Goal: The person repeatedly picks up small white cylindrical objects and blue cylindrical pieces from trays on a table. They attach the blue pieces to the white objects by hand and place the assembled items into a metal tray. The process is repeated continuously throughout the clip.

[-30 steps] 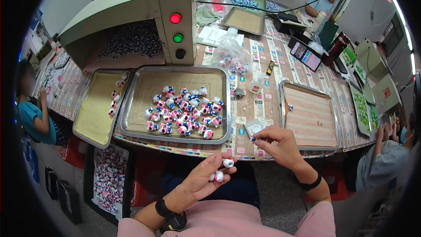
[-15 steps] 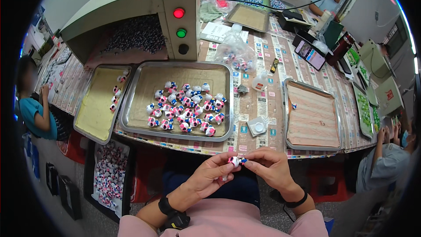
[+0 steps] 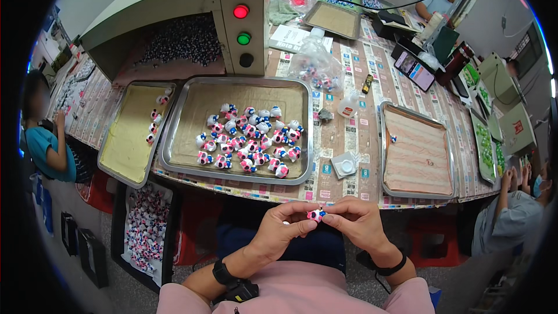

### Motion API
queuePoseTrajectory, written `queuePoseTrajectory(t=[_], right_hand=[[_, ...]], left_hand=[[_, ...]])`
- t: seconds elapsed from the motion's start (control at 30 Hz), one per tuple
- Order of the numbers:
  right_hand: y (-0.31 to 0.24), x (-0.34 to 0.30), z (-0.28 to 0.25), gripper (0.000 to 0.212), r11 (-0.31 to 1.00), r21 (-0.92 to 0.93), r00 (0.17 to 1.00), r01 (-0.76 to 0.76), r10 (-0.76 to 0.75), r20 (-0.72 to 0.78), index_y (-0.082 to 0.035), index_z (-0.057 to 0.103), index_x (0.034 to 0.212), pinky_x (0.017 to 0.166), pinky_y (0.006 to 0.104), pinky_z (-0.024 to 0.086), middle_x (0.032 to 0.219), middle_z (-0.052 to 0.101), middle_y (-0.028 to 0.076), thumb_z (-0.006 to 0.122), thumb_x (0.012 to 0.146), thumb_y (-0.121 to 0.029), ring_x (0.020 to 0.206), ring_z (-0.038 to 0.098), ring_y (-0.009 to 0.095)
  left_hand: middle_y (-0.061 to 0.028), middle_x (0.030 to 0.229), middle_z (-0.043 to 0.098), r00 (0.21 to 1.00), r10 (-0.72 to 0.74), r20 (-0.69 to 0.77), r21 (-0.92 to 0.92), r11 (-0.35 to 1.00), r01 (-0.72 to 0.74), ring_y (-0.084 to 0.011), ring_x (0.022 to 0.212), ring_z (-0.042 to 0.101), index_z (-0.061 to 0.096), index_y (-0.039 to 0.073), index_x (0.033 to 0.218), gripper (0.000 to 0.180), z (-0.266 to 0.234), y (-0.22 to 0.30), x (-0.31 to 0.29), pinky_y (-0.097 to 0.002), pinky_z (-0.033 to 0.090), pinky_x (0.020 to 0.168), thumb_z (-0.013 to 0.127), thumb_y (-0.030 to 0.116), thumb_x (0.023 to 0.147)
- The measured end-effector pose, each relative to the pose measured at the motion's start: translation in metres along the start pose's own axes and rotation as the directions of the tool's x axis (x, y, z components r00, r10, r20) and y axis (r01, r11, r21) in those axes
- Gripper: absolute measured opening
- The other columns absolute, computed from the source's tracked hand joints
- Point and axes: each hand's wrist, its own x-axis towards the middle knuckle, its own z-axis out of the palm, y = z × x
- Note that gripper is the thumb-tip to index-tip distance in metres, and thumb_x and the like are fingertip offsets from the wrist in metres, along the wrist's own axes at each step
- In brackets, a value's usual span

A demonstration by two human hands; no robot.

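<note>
Head view: left hand (image 3: 278, 228) and right hand (image 3: 359, 222) pinch a figurine (image 3: 315, 215), patterned table (image 3: 361, 139) beyond (grey floor (image 3: 444, 284))

The left of two head-worn fisheye cameras looked steeply down and forward from above the pink shirt (image 3: 296, 285), with the left hand (image 3: 276, 228) and right hand (image 3: 360, 225) near, the paper-covered worktable (image 3: 325, 139) beyond, and straight edges bending toward the rim.

The toy (image 3: 315, 216) looks like smooth, glossy plastic; the big tray (image 3: 310, 128), shiny metal with a matt lining (image 3: 196, 110); the bag (image 3: 317, 61), crinkled clear plastic; the pink shirt (image 3: 299, 285), matt cloth.
</note>
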Motion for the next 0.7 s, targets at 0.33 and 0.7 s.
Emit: queuePoseTrajectory(t=[0.33, 0.7], right_hand=[[0.01, 0.003, -0.008, 0.021, 0.999, 0.036, 0.994, -0.005, 0.001, 0.111, -0.002, 0.073, 0.109, 0.069, 0.0211, 0.048, 0.093, 0.068, 0.006, 0.074, 0.088, -0.007, 0.083, 0.062, 0.008], [-0.005, 0.012, -0.074, 0.024, 0.917, -0.377, 0.972, 0.13, -0.193, -0.136, -0.001, 0.071, 0.111, 0.074, 0.026, 0.052, 0.1, 0.071, 0.01, 0.069, 0.087, -0.005, 0.088, 0.066, 0.014]], left_hand=[[-0.0039, 0.099, 0.07, 1.0, 0.016, -0.005, 0.128, 0.992, -0.015, -0.0082, 0.08, 0.065, 0.068, 0.005, 0.118, 0.035, -0.001, 0.001, -0.002, -0.0202, 0.052, 0.066, 0.077, 0.004, 0.084], [-0.0029, 0.09, 0.067, 0.878, 0.479, -0.002, 0.874, 0.427, -0.231, -0.0058, 0.065, 0.056, 0.072, 0.006, 0.111, 0.031, -0.041, 0.08, 0.013, -0.0211, 0.047, 0.057, 0.075, 0.004, 0.081]])
